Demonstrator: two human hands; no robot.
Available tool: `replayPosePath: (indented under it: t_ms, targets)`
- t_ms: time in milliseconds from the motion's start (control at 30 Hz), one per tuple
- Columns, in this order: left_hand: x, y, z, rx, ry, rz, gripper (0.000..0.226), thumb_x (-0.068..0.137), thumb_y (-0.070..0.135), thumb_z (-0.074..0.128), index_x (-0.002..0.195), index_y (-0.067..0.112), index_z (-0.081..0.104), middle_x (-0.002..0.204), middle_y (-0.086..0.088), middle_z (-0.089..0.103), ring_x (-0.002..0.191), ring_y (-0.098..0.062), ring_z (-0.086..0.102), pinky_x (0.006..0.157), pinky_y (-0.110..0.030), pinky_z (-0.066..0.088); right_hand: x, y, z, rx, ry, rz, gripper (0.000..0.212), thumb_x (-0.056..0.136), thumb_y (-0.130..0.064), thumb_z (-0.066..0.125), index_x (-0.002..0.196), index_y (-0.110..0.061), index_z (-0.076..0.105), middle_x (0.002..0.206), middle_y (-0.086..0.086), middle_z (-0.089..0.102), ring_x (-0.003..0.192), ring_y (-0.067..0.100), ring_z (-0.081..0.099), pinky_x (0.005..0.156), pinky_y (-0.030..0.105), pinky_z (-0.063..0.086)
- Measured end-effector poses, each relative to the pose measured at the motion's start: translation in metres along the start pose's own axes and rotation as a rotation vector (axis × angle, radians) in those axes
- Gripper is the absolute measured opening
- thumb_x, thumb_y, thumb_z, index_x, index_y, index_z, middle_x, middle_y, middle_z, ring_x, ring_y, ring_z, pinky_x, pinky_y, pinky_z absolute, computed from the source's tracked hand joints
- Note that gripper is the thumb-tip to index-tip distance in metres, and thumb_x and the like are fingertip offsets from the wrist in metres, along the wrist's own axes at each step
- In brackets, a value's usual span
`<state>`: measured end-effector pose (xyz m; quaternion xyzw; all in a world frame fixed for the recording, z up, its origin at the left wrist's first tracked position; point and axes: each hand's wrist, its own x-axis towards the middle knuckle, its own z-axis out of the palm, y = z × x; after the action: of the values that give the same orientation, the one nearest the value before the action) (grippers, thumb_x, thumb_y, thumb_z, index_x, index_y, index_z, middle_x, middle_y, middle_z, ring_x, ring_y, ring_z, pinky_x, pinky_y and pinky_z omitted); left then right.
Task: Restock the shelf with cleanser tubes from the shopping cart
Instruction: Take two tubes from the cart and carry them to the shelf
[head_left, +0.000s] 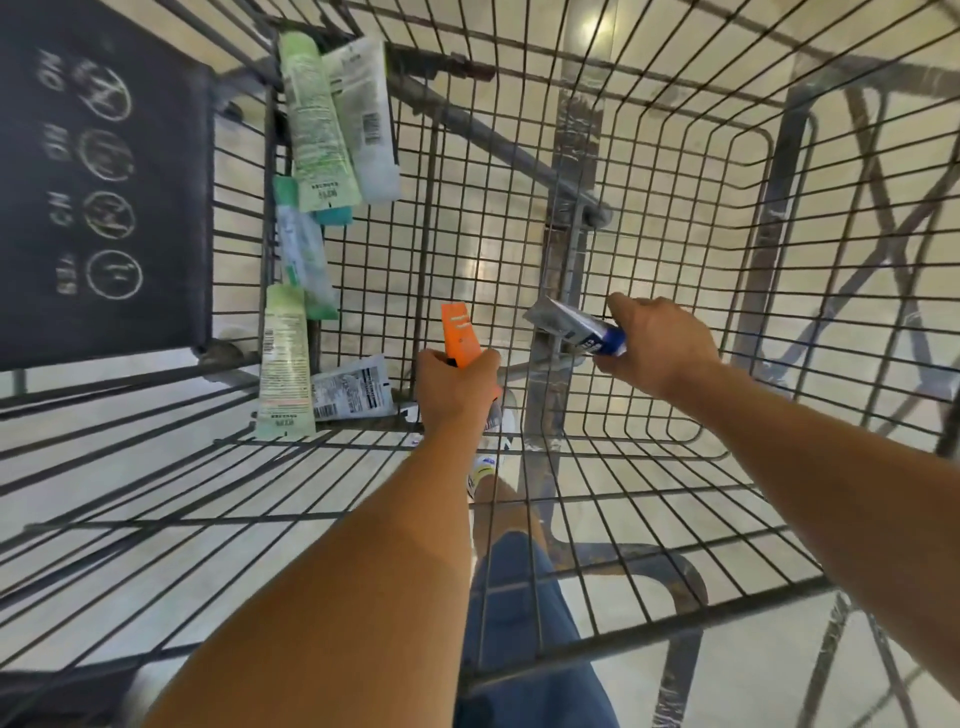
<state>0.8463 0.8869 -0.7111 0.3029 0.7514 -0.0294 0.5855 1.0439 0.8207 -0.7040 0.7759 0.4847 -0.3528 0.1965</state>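
Observation:
I look down into a wire shopping cart (649, 171). My left hand (454, 395) grips an orange cleanser tube (460, 335), whose flat end sticks up past my fingers. My right hand (657, 345) holds a silver and blue tube (574, 327) by its blue end, lifted above the cart floor. Several green and white tubes lie along the cart's left side: a pale green tube (311, 119), a white tube (366, 119), a teal and white tube (304, 254), another green tube (283, 364) and a white tube with a barcode (353, 389).
The cart's dark child-seat flap (98, 182) with safety symbols stands at the left. Shiny beige floor (488, 260) shows through the mesh. My leg in blue shorts (519, 597) and a shoe are visible below the cart. No shelf is in view.

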Motion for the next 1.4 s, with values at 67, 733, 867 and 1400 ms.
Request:
replayPosePath:
  t_ms: [67, 733, 867, 1400]
  targets:
    - [0.001, 0.007, -0.009, 0.014, -0.036, 0.007, 0.031, 0.087, 0.009, 0.064, 0.113, 0.006, 0.048, 0.069, -0.001, 0.055, 0.035, -0.006, 0.052, 0.028, -0.011, 0.033, -0.002, -0.003, 0.006, 0.113, 0.001, 0.080, 0.039, 0.085, -0.037, 0.071, 0.093, -0.024, 0.035, 0.081, 0.003, 0.055, 0.072, 0.025, 0.053, 0.059, 0.033, 0.042]
    - [-0.123, 0.104, -0.175, -0.256, -0.296, 0.584, 0.057, 0.068, -0.010, 0.082, 0.091, 0.019, 0.038, 0.104, -0.013, 0.069, 0.079, -0.023, 0.070, 0.068, -0.039, 0.058, -0.144, -0.100, -0.153, 1.434, 0.268, 0.048, 0.043, 0.078, -0.026, 0.081, 0.114, -0.014, 0.060, 0.104, 0.008, 0.073, 0.090, 0.025, 0.074, 0.084, 0.047, 0.059]
    - [-0.176, 0.115, -0.207, -0.350, -0.181, 0.717, 0.058, 0.063, 0.009, 0.090, 0.087, 0.025, 0.040, 0.101, -0.029, 0.054, 0.075, -0.034, 0.061, 0.058, -0.038, 0.055, -0.180, -0.120, -0.208, 1.411, 0.278, -0.093, 0.032, 0.078, -0.026, 0.082, 0.102, -0.019, 0.060, 0.100, 0.008, 0.073, 0.086, 0.023, 0.074, 0.078, 0.041, 0.060]
    - [-0.394, 0.042, -0.352, -0.814, 0.336, 1.028, 0.029, 0.081, -0.009, 0.065, 0.093, 0.018, 0.063, 0.107, -0.001, 0.067, 0.086, -0.028, 0.069, 0.059, -0.031, 0.054, -0.340, -0.263, -0.330, 1.157, 0.061, -0.774, 0.050, 0.079, -0.029, 0.082, 0.112, -0.001, 0.057, 0.094, 0.016, 0.071, 0.074, 0.022, 0.066, 0.064, 0.038, 0.054]
